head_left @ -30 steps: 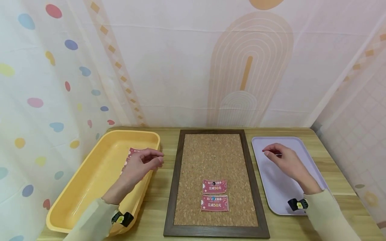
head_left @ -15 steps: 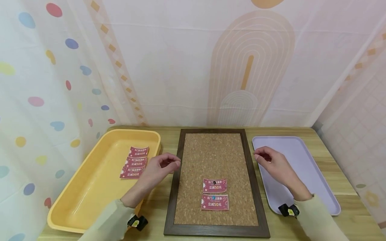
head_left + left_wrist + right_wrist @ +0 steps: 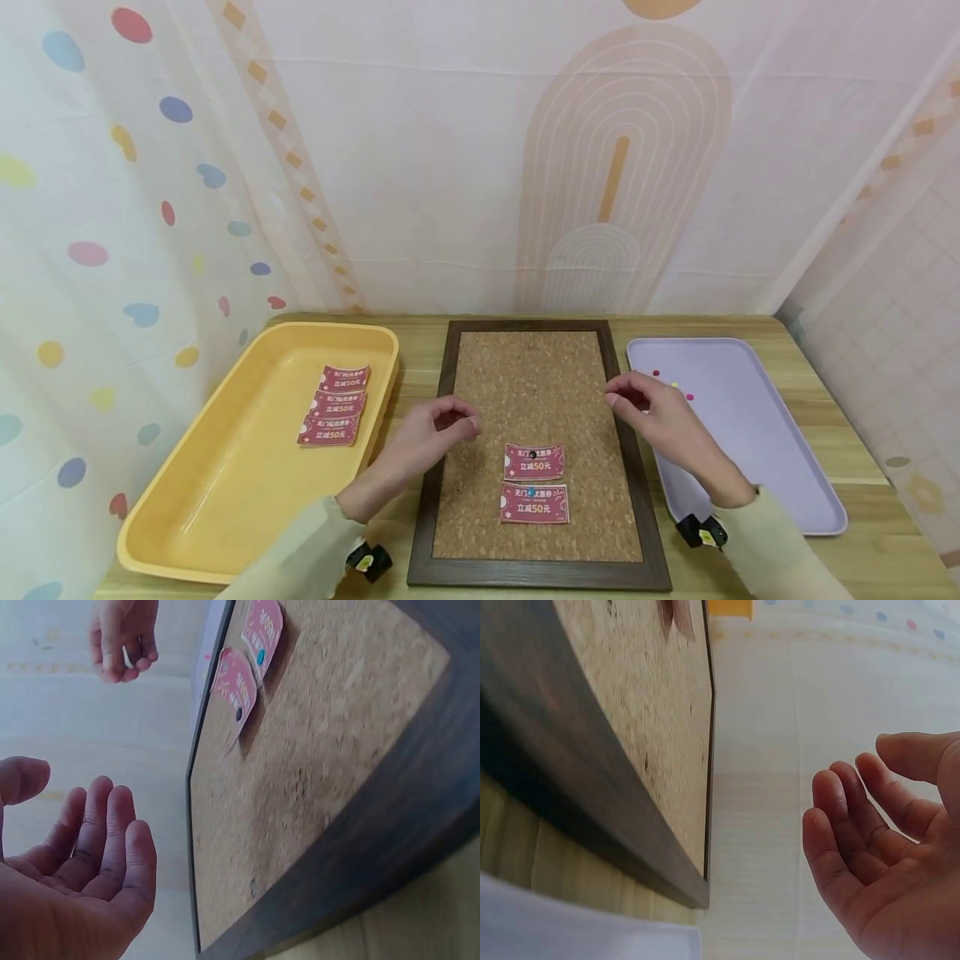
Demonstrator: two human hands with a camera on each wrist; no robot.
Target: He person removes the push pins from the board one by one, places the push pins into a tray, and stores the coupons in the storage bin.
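Note:
In the head view my left hand (image 3: 427, 435) hovers over the left edge of the framed cork board (image 3: 517, 375), fingers loosely bent. The left wrist view shows that hand (image 3: 82, 892) holding nothing, thumb apart from the fingers. My right hand (image 3: 663, 418) is above the board's right frame; its palm (image 3: 907, 885) is bare in the right wrist view. Between the hands, two red coupons are on the cork, one above the other. A black pushpin (image 3: 533, 455) is in the upper coupon (image 3: 543, 468), a blue pushpin (image 3: 532, 492) in the lower coupon (image 3: 551, 510).
A deep yellow tray (image 3: 172, 533) stands at the left with three more red coupons (image 3: 330, 429) inside. At the right lies a shallow lilac tray (image 3: 772, 450) with several small coloured pushpins (image 3: 689, 397). A patterned curtain (image 3: 420, 167) hangs behind the wooden table (image 3: 423, 350).
My left hand has moved right from over the yellow tray to the board. My right hand has moved left from the lilac tray, uncovering pushpins there. The board's coupons stay put.

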